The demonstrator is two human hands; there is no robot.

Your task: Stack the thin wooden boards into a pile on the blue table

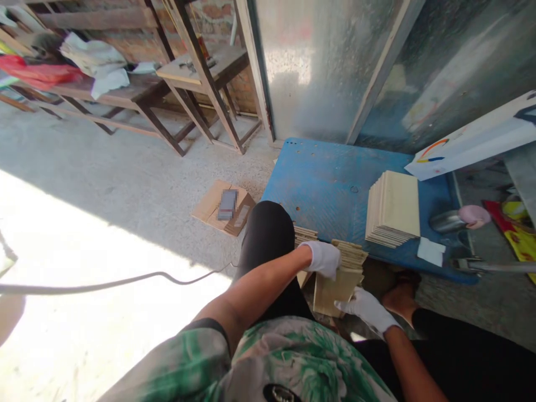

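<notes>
Both my hands wear white gloves and are at a thin, pale wooden board [334, 293] held between my knees. My left hand [325, 259] is closed over the board's upper left edge, its fingertips partly hidden. My right hand [368, 310] grips the lower right side, thumb across the front face and the other fingers mostly hidden behind. Just beyond the board, more thin boards [348, 252] lean in an uneven stack. Another small stack [305, 233] shows beside my left knee, partly covered by my left hand.
A neat stack of boards [393, 206] stands on the blue platform [322, 178], near a white paper piece [431, 252] and a metal cup [446, 221]. A cardboard box [209, 207] lies on the floor at left. A cable [163, 274] crosses the floor. Wooden benches [146, 103] line the wall.
</notes>
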